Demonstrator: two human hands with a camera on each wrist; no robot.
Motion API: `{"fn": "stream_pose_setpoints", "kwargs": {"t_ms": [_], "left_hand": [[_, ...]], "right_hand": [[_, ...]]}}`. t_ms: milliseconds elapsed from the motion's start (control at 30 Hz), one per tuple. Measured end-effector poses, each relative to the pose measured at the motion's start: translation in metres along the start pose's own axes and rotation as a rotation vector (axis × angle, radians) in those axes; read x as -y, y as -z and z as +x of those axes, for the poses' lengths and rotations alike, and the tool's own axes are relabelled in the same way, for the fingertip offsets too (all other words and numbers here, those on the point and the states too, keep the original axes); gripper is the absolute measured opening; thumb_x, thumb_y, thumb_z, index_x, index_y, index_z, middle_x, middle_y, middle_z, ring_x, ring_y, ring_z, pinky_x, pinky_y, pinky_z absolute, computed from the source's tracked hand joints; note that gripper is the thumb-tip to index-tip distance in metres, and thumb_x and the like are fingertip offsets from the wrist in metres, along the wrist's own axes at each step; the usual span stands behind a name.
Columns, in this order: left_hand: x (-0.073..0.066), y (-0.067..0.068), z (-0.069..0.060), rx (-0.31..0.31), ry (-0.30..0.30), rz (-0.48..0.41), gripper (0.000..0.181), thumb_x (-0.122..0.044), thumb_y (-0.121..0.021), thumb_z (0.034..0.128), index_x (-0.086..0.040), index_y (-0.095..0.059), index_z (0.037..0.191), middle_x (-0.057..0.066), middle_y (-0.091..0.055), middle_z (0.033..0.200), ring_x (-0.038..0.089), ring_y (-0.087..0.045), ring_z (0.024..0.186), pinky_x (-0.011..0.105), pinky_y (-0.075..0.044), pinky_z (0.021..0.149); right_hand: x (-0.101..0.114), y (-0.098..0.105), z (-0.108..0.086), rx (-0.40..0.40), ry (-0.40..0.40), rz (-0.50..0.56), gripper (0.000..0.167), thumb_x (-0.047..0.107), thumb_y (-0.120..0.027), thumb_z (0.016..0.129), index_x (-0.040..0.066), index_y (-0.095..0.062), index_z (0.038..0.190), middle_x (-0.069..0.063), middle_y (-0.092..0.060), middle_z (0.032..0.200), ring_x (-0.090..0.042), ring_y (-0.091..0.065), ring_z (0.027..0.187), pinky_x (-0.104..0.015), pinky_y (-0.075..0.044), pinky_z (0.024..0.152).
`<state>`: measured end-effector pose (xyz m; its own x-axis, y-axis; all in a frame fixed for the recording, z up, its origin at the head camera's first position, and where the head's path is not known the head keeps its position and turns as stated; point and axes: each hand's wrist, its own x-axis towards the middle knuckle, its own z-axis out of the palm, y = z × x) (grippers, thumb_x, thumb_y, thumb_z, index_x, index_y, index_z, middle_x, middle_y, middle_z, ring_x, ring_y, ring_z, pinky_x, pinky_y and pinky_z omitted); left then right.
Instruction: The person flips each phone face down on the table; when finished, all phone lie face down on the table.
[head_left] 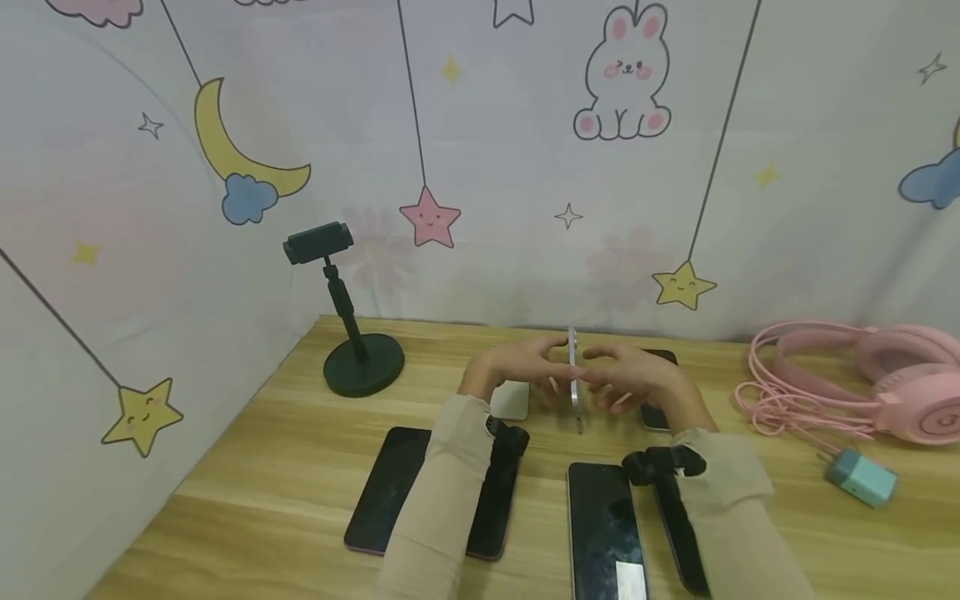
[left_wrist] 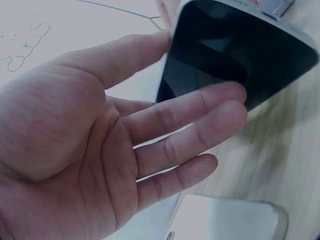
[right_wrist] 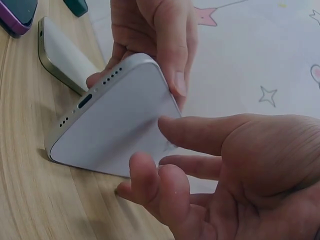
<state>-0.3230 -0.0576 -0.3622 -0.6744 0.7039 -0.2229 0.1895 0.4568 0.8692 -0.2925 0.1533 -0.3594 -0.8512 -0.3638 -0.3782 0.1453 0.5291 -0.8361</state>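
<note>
A smartphone [head_left: 573,367] stands edge-on above the table between both hands. Its dark screen [left_wrist: 210,55] faces the left hand, and its pale back [right_wrist: 115,125] faces the right. My left hand [head_left: 525,362] pinches it by one edge, with the middle and ring fingers stretched across the screen side. Beside the pale back is my right hand [head_left: 633,375], thumb and fingers loosely bent; its thumb overlaps the back in the right wrist view, and whether it touches is unclear. A white phone-like device [left_wrist: 225,217] lies below the left hand. A dark phone [head_left: 656,417] lies partly behind the right hand.
Dark phones [head_left: 386,492] lie nearer on the wooden table, among them one by the right forearm [head_left: 603,517]. A black stand [head_left: 360,362] is at back left. Pink headphones [head_left: 918,408] and a teal charger [head_left: 861,477] lie at right. A patterned cloth [head_left: 510,275] hangs behind.
</note>
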Motion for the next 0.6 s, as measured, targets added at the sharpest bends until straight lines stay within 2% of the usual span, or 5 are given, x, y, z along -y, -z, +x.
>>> {"fn": "stream_pose_setpoints", "kwargs": {"t_ms": [133,200,333,600], "left_hand": [[0.0011,0.0034,-0.0008,0.003,-0.03,0.031,0.066,-0.025,-0.059,0.1013,-0.007,-0.027,0.156,0.012,-0.07,0.118,0.033,-0.071,0.089,0.048,-0.05,0.091],[0.0007,0.004,-0.0013,0.006,-0.033,0.042,0.065,-0.023,-0.059,0.1016,-0.006,-0.028,0.156,0.013,-0.07,0.117,0.031,-0.071,0.088,0.05,-0.048,0.092],[0.0002,0.0041,-0.0013,-0.005,-0.021,0.054,0.062,-0.018,-0.062,0.101,-0.003,-0.032,0.153,0.014,-0.071,0.112,0.026,-0.069,0.085,0.049,-0.049,0.091],[0.0001,0.0026,0.0028,-0.044,0.028,0.069,0.062,-0.014,-0.066,0.0983,0.001,-0.036,0.15,0.013,-0.073,0.106,0.022,-0.068,0.084,0.038,-0.052,0.087]], "right_hand": [[-0.0008,0.0006,0.0002,0.005,-0.012,0.017,0.064,0.022,-0.055,0.104,0.002,-0.024,0.156,-0.022,-0.061,0.119,-0.018,-0.063,0.071,-0.031,-0.053,0.061],[-0.0017,0.0008,0.0006,0.002,-0.017,0.022,0.062,0.018,-0.055,0.104,0.002,-0.025,0.156,-0.02,-0.06,0.116,-0.018,-0.063,0.07,-0.03,-0.053,0.06],[-0.0031,0.0016,0.0017,-0.007,-0.021,0.021,0.062,0.015,-0.056,0.102,0.002,-0.026,0.155,-0.019,-0.058,0.114,-0.018,-0.063,0.07,-0.03,-0.052,0.059],[-0.0075,0.0066,0.001,-0.025,-0.027,-0.005,0.057,0.01,-0.056,0.102,0.003,-0.031,0.154,-0.019,-0.057,0.112,-0.018,-0.063,0.071,-0.03,-0.053,0.06]]}}
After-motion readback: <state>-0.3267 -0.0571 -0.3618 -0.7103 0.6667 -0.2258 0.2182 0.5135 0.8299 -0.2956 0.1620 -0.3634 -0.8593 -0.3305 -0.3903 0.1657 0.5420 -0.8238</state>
